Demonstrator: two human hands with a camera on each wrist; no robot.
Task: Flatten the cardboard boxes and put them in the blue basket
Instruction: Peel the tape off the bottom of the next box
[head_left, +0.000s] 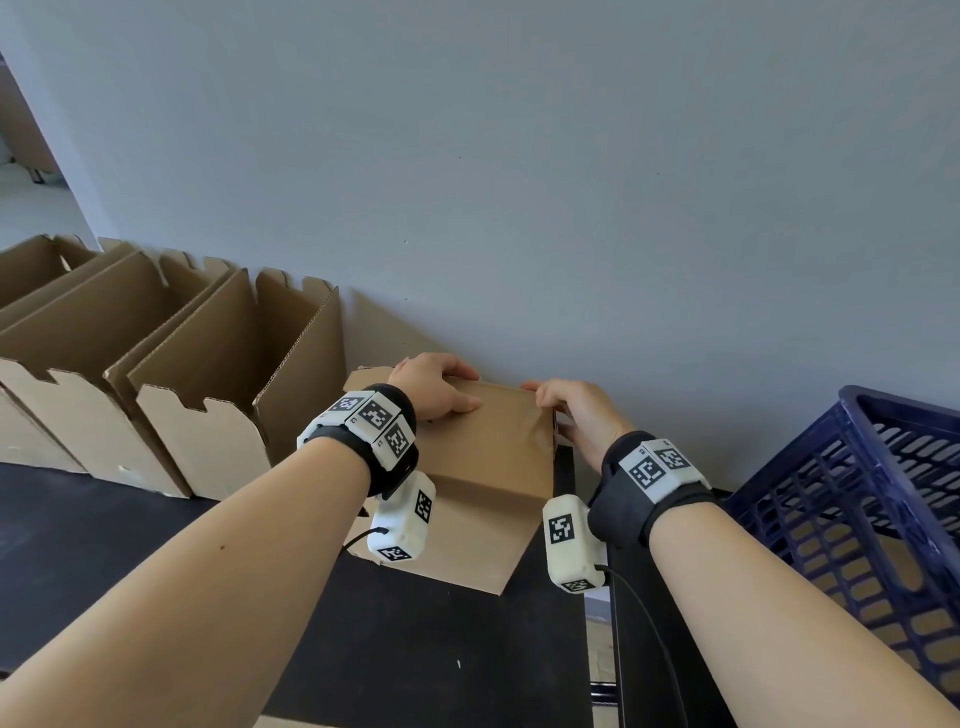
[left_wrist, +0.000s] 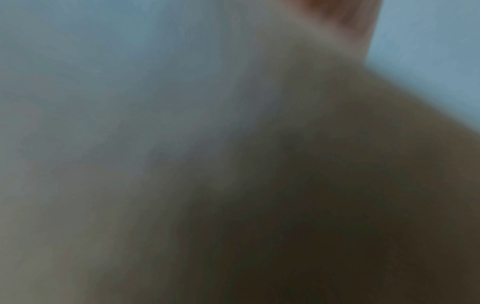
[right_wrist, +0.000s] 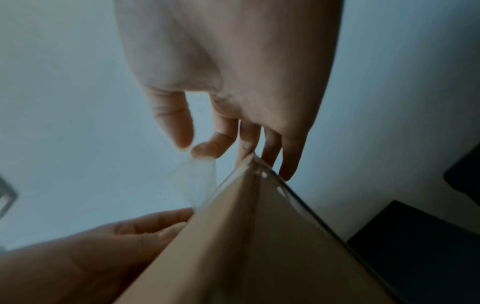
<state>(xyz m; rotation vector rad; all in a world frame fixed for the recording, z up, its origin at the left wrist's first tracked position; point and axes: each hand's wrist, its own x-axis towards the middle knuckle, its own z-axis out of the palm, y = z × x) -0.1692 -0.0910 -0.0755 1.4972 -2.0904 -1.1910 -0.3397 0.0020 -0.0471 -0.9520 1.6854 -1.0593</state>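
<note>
Our right hand (right_wrist: 233, 72) pinches clear tape (right_wrist: 197, 179) at the far right corner of the brown cardboard box (head_left: 493, 467); our left hand (head_left: 434, 387) grips its far edge.

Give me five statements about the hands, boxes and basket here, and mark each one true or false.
1. The left hand holds the cardboard box on the black table. True.
2. The right hand lies flat on the table, touching nothing. False: its thumb and forefinger pinch clear tape at the box's far edge.
3. The blue basket stands to the left of the held box. False: it is on the right.
4. The row of boxes along the wall is open at the top. True.
5. The held box is already flattened. False: it keeps its box shape.
</note>
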